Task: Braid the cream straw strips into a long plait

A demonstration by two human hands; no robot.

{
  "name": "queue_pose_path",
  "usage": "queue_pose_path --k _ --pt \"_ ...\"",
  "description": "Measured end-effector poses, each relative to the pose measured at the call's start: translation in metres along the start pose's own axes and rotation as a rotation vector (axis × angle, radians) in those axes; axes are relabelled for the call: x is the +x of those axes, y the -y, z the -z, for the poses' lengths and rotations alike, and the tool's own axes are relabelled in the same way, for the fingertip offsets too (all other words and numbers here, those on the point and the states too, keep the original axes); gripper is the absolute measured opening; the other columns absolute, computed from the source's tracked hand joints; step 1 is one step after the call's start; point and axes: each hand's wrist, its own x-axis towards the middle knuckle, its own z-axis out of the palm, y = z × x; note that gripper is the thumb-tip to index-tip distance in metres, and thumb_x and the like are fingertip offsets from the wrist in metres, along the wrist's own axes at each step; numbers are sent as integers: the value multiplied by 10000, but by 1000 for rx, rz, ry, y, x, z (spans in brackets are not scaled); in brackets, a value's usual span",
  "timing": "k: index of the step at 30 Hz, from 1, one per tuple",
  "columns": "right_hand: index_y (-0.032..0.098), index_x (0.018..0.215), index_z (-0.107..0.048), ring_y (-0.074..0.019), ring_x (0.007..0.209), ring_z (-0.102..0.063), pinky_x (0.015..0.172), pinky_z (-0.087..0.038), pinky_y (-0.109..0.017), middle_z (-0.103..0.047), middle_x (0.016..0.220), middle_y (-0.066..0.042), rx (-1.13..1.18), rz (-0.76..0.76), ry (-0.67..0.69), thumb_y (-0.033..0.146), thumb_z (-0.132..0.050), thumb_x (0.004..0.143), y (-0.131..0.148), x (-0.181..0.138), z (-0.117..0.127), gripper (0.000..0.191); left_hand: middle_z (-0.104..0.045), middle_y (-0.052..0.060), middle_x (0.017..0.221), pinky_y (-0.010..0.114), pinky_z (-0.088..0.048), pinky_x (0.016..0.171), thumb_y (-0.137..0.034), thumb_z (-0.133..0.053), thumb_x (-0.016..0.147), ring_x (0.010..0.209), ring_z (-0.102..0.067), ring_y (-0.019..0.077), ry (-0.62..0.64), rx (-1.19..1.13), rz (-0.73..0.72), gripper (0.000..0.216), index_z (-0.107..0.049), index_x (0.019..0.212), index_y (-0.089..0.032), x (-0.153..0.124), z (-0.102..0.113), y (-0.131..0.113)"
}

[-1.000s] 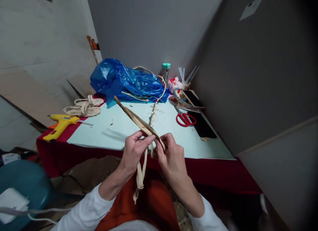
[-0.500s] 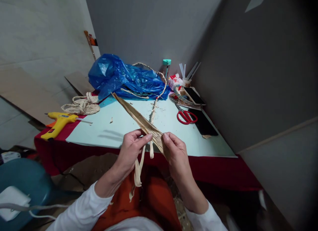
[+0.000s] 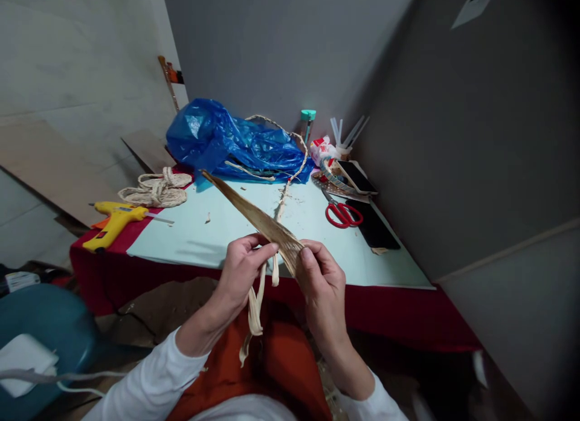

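Observation:
Between my two hands stretches a long, tan strip of dried plant leaf, its narrow tip pointing to the far left. My left hand pinches the strip near its middle, along with the end of a braided cord. Loose strands of the cord dangle below that hand over my lap. My right hand grips the wide end of the leaf strip between thumb and fingers. From my left hand the braid runs away across the table toward the back.
On the pale sheet lie red-handled scissors and a black flat object. A crumpled blue plastic bag is behind. To the left are a yellow glue gun and woven sandals. A teal stool stands at lower left.
My right hand has turned slightly and shifted a little to the right on the leaf strip. The whole view has moved slightly; my left hand keeps its pinch.

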Motion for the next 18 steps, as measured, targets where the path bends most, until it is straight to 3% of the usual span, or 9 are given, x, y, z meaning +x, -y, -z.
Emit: queue_pose_path --k 5,11,18 --pt "208 911 -556 -155 758 -521 709 -426 -270 -574 825 -22 -57 -110 183 380 -530 881 4 11 11 177 -628 -2 622 201 -419 400 -323 -685 709 451 -510 95 36 24 34 258 -679 857 -111 0 4 -1" --pt "174 867 -599 -162 746 -527 685 -421 -271 -602 804 -20 -301 -9 376 366 -602 821 14 41 13 197 -582 -25 562 186 -372 442 -319 -690 712 464 -500 87 118 221 29 204 -634 753 -127 2 7 -5" --pt "145 833 -609 -139 708 -519 661 -427 -263 -590 781 -13 24 -225 448 331 -611 802 4 48 11 188 -574 -18 598 202 -372 467 -327 -683 728 482 -505 95 173 93 127 212 -607 780 -136 5 11 0"
